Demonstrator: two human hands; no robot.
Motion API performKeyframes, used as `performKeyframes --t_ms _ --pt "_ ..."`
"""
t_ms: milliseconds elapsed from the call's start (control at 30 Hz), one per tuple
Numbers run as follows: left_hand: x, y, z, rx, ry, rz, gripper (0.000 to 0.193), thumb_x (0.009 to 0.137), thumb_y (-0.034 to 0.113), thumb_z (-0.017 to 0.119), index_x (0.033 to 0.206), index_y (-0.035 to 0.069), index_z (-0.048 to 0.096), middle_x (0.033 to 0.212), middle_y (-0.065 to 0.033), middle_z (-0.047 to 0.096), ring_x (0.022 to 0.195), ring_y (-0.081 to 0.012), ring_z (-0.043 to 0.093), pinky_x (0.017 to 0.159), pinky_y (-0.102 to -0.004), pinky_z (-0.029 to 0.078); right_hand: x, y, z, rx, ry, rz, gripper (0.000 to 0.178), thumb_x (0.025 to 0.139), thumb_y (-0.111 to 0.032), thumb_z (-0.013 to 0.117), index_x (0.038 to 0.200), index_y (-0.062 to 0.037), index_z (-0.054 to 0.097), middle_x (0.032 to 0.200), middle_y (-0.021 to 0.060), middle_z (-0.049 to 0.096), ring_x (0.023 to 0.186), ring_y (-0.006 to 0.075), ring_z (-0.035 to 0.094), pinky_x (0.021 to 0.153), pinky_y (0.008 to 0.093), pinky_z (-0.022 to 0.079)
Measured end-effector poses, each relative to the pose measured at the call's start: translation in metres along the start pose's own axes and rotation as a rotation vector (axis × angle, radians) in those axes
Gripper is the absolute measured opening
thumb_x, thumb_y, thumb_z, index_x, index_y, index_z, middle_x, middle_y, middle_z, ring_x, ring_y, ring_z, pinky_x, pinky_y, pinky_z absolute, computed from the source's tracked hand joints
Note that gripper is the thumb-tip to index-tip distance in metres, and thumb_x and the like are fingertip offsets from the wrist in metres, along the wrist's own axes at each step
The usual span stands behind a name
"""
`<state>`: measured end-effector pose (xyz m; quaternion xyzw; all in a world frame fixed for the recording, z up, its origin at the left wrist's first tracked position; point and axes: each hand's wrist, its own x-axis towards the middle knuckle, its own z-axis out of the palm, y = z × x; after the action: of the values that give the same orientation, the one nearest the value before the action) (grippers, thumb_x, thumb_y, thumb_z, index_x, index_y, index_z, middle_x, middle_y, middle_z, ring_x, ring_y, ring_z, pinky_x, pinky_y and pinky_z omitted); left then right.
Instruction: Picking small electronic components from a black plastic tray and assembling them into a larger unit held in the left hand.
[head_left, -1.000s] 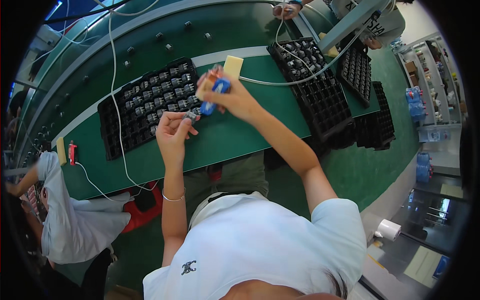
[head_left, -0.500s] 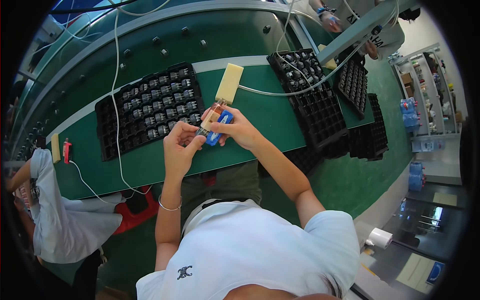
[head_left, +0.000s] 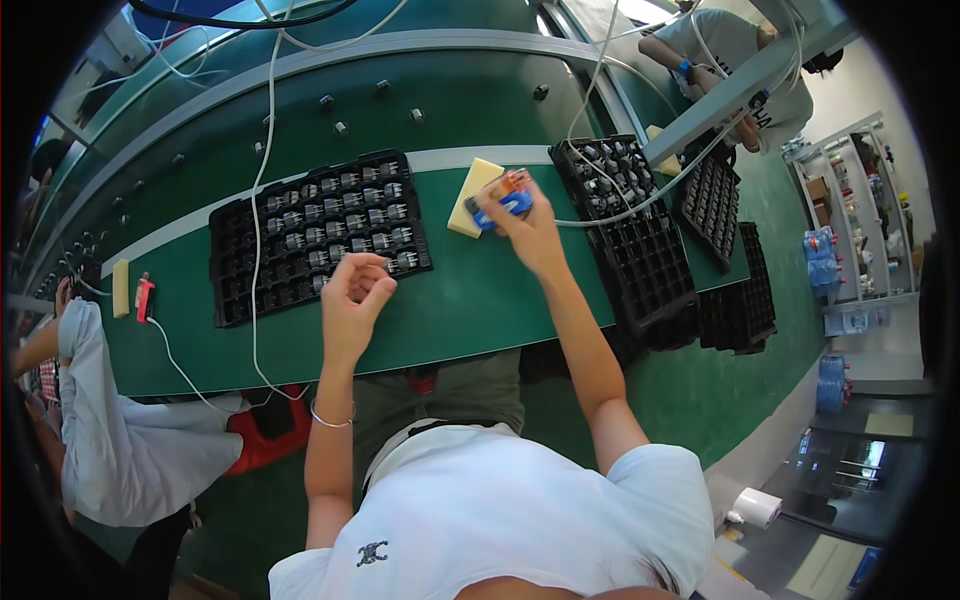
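Gripping a small blue tool with an orange part [head_left: 500, 200] in the right hand [head_left: 528, 228], fingers clenched around it, pressing it onto the near end of a pale yellow block [head_left: 468, 192] lying on the green bench [head_left: 470, 300]. Curling loosely above the bench, the left hand [head_left: 352, 295], fingertips pinched together just in front of the tray; impossible to tell whether anything small is sitting between them.

Going from the left: lying near the bench's left end, one more pale yellow block [head_left: 121, 287] and, just beside it, one small red tool [head_left: 145, 297] trailing a white cable [head_left: 180, 365]. Leaning in at the left edge, a neighbour in a light shirt [head_left: 120, 440], mostly cut off by the rim. Resting in the middle-left, one black compartment tray [head_left: 315, 235], partly filled with small grey parts, too tiny to count. Crossing it, one white cable [head_left: 258, 230] hanging from above.

Sitting right of the held tool, a second black tray [head_left: 630, 235], its far rows holding parts, the near rows showing bare pockets. Standing beyond it, a third tray [head_left: 712, 200], then a dark stack [head_left: 745, 300] partly hidden under the bench edge. Working at the top right, another person [head_left: 725, 45], partly hidden behind a grey rail.
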<state>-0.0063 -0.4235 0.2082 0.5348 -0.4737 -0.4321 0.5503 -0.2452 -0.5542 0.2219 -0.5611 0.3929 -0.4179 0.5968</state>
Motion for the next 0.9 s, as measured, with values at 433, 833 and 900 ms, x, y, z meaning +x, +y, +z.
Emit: performKeyframes --t_ms 433,833,900 --pt "0.004 -0.024 -0.061 0.800 0.421 0.352 0.010 0.082 0.005 0.068 0.089 0.002 0.062 0.077 -0.0071 0.055 0.071 -0.0199 0.053 0.065 -0.0311 0.044 0.013 0.018 0.013 -0.760 0.265 -0.340 0.033 0.076 -0.023 0.077 0.097 -0.0026 0.062 0.081 0.0099 0.059 0.062 0.0238 0.058 0.058 0.0340 0.048" --pt "0.011 -0.036 -0.053 0.855 0.454 0.438 0.009 0.078 0.004 0.067 0.083 0.003 0.060 0.081 -0.0074 0.055 0.078 -0.0245 0.053 0.068 -0.0343 0.044 0.019 0.028 0.005 -0.840 0.299 -0.409 0.033 0.076 -0.021 0.079 0.095 0.0002 0.062 0.076 0.0060 0.058 0.060 0.0139 0.055 0.055 0.0269 0.044" --pt "0.010 -0.036 -0.053 0.862 0.445 0.442 0.009 0.078 0.004 0.067 0.083 0.003 0.060 0.081 -0.0072 0.055 0.078 -0.0241 0.053 0.068 -0.0339 0.044 0.021 0.030 0.006 -0.889 0.356 -0.435 0.034 0.076 -0.023 0.079 0.094 0.0001 0.062 0.074 0.0063 0.057 0.059 0.0156 0.055 0.056 0.0275 0.045"
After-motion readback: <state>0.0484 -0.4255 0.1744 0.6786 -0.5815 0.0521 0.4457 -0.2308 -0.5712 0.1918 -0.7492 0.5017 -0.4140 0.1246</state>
